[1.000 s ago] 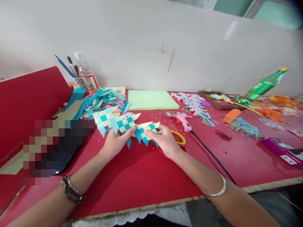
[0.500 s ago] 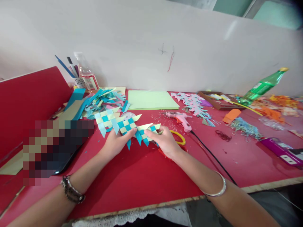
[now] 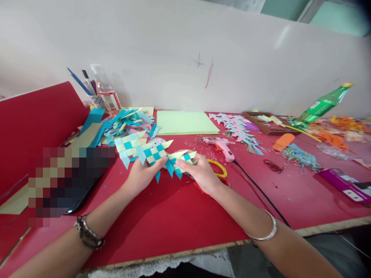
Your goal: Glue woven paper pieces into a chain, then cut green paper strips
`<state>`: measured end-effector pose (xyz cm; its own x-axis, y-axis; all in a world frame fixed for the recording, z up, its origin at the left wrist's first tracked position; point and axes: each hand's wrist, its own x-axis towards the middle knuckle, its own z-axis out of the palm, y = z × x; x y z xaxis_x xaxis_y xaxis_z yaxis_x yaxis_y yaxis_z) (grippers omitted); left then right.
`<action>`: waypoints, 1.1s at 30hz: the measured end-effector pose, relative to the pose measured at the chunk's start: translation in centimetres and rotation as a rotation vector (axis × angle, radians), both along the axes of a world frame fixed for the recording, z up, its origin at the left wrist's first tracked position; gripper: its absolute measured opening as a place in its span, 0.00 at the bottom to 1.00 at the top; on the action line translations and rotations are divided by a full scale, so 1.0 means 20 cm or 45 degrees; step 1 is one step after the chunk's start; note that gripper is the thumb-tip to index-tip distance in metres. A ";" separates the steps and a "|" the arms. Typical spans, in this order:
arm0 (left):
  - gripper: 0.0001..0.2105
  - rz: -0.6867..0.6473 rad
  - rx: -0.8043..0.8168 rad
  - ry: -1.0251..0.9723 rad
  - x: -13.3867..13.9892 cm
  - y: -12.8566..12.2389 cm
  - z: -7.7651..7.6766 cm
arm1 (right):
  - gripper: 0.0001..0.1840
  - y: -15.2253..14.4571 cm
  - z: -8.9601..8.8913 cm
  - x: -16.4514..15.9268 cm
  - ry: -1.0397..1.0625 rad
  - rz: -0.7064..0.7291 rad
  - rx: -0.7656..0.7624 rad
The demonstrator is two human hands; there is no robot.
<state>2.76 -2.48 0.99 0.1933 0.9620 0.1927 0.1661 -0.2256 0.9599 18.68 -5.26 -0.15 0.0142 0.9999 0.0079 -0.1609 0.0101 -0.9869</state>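
A chain of woven paper fish (image 3: 156,153), checkered in pale yellow and blue, is held up just above the red table (image 3: 168,231). My left hand (image 3: 142,174) grips its middle, thumb on top and fingers underneath. My right hand (image 3: 203,173) pinches the rightmost piece with the thumb on its face. The left end of the chain reaches past my left hand and hangs free. Below my right hand lie scissors (image 3: 219,168) with yellow and red handles, partly covered by it. A white disc, perhaps a tape roll (image 3: 155,143), shows behind the chain.
Blue and yellow paper strips (image 3: 124,123) are heaped at back left, near a clear bottle (image 3: 106,90). Pale green sheets (image 3: 187,122) lie at the back. A pink glue gun (image 3: 222,146) with its black cord (image 3: 261,193) sits to the right. A dark phone-like object (image 3: 87,197) lies left.
Almost nothing differs. The left end of the paper chain has shifted very slightly left, and both hands keep their hold.
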 end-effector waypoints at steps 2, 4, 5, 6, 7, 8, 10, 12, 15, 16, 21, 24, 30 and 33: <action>0.13 0.018 -0.011 -0.021 0.00 0.00 0.00 | 0.15 0.00 0.00 0.00 0.023 0.001 -0.006; 0.13 0.043 -0.014 -0.044 0.01 0.00 0.00 | 0.16 0.00 0.01 -0.01 0.023 -0.013 -0.010; 0.13 0.055 -0.016 -0.053 0.01 0.00 0.00 | 0.17 0.00 0.01 -0.01 0.023 -0.012 -0.009; 0.13 0.064 -0.020 -0.062 0.01 0.00 0.00 | 0.16 0.00 0.01 -0.01 0.028 -0.003 -0.003; 0.12 0.069 -0.028 -0.075 0.00 0.00 0.00 | 0.16 0.00 0.01 0.00 0.039 0.012 0.011; 0.12 0.074 -0.039 -0.095 0.00 0.01 0.00 | 0.15 0.00 0.01 0.00 0.060 0.025 0.027; 0.11 0.087 -0.068 -0.150 0.00 0.01 -0.01 | 0.14 0.01 0.03 0.02 0.137 0.012 0.068; 0.10 0.096 -0.104 -0.232 -0.01 0.03 -0.02 | 0.14 0.03 0.04 0.05 0.229 -0.077 0.100; 0.09 0.091 -0.186 -0.408 -0.02 0.05 -0.05 | 0.13 0.05 0.06 0.09 0.300 -0.251 0.111; 0.08 0.084 -0.214 -0.469 -0.03 0.06 -0.06 | 0.13 0.06 0.07 0.10 0.296 -0.288 0.109; 0.08 0.047 -0.316 -0.594 -0.04 0.07 -0.04 | 0.09 0.05 0.07 0.11 0.256 -0.265 0.100; 0.08 0.061 -0.329 -0.560 -0.04 0.06 -0.02 | 0.07 0.04 0.07 0.10 0.237 -0.196 0.120; 0.10 0.076 -0.299 -0.510 -0.03 0.06 -0.03 | 0.07 0.04 0.07 0.10 0.187 -0.177 0.120; 0.08 0.052 -0.325 -0.586 -0.04 0.07 -0.04 | 0.07 0.05 0.07 0.11 0.145 -0.193 0.136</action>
